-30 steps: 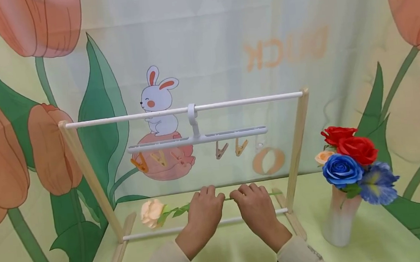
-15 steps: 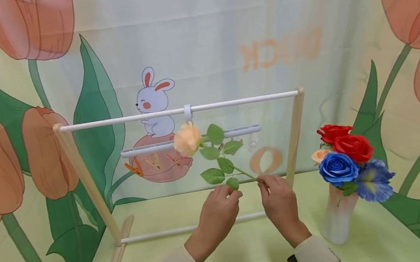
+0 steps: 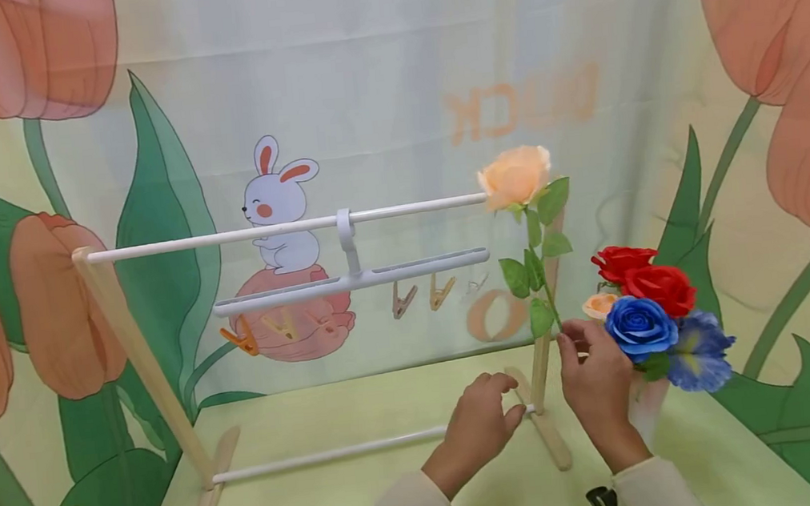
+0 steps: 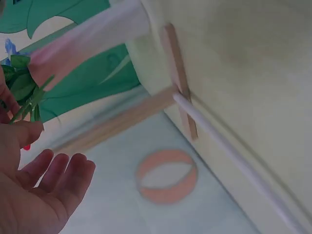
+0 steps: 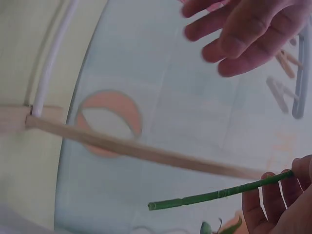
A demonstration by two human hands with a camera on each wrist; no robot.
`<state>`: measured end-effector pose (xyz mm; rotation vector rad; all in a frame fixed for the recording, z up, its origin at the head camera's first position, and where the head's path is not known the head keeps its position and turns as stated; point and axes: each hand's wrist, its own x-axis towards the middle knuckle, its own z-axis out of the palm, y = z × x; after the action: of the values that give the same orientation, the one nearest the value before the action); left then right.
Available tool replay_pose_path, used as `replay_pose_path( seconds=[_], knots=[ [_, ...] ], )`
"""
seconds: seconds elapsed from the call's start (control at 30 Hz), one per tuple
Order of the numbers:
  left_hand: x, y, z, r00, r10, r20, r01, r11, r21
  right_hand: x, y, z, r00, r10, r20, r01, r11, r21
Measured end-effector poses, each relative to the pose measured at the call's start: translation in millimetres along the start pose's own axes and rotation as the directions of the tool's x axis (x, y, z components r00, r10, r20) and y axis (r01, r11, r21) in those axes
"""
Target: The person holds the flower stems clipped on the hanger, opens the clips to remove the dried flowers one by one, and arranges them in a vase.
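Observation:
In the head view my right hand (image 3: 597, 377) pinches the stem of a peach artificial rose (image 3: 516, 177). The bloom points up, in front of the rack's right post. Below the fingers, the green stem (image 5: 209, 197) sticks out bare in the right wrist view. My left hand (image 3: 481, 423) is apart from the rose, its fingers loosely bent around nothing; the left wrist view shows this hand (image 4: 46, 195) too. Just right of my right hand stands a white-and-pink vase (image 3: 650, 408) holding red roses (image 3: 657, 289), a blue rose (image 3: 640, 325) and other flowers, its upper part partly hidden.
A wooden rack (image 3: 144, 372) with white rods stands on the light green tabletop (image 3: 368, 497). From its top rod hangs a grey hanger (image 3: 353, 280) with several small clips (image 3: 403, 300). Printed cloth (image 3: 379, 127) closes off the back and sides.
The rose has swung from lying sideways, low behind the rack's rod, to upright at the right. My left hand has let go of it; my right hand has moved right, close to the vase.

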<state>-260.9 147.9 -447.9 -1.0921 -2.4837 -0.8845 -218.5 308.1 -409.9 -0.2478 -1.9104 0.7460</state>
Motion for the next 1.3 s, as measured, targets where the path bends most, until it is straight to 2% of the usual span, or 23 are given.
replay_pose_path(
  seconds=[0.1,0.23,0.37,0.53,0.63,0.87,0.93,1.1,1.3],
  knots=[
    [11.7,13.9,21.5,0.997,-0.05,0.05,0.056,0.989,-0.135,7.7,5.5,-14.7,0.998,0.056,-0.029,-0.057,0.998,-0.014],
    [22.8,34.2,47.5,0.978,-0.146,0.148,0.186,0.932,-0.311,15.6,12.5,-35.3,0.987,0.131,-0.091,-0.135,0.99,-0.039],
    [28.1,48.0,67.4,0.961,-0.192,0.2,0.26,0.878,-0.403,21.7,18.8,-52.3,0.971,0.203,-0.126,-0.209,0.977,-0.039],
    [32.3,59.8,84.9,0.946,-0.232,0.227,0.314,0.83,-0.46,30.3,21.9,-66.5,0.954,0.242,-0.176,-0.25,0.968,-0.026],
    [34.1,64.1,91.8,0.947,-0.229,0.224,0.312,0.822,-0.477,35.8,21.5,-70.4,0.946,0.255,-0.199,-0.264,0.964,-0.017],
    [41.2,72.9,103.8,0.958,-0.213,0.191,0.28,0.833,-0.477,46.1,17.4,-76.9,0.926,0.309,-0.216,-0.308,0.951,0.038],
    [43.4,76.5,107.1,0.954,-0.236,0.186,0.299,0.821,-0.487,45.9,18.2,-76.9,0.924,0.321,-0.206,-0.323,0.946,0.028],
    [47.9,84.7,113.0,0.942,-0.292,0.167,0.336,0.781,-0.526,40.0,20.3,-76.1,0.935,0.3,-0.186,-0.308,0.951,-0.015],
    [47.8,86.1,115.4,0.943,-0.31,0.124,0.321,0.743,-0.587,31.8,26.0,-75.3,0.949,0.283,-0.138,-0.295,0.953,-0.075]
  ],
)
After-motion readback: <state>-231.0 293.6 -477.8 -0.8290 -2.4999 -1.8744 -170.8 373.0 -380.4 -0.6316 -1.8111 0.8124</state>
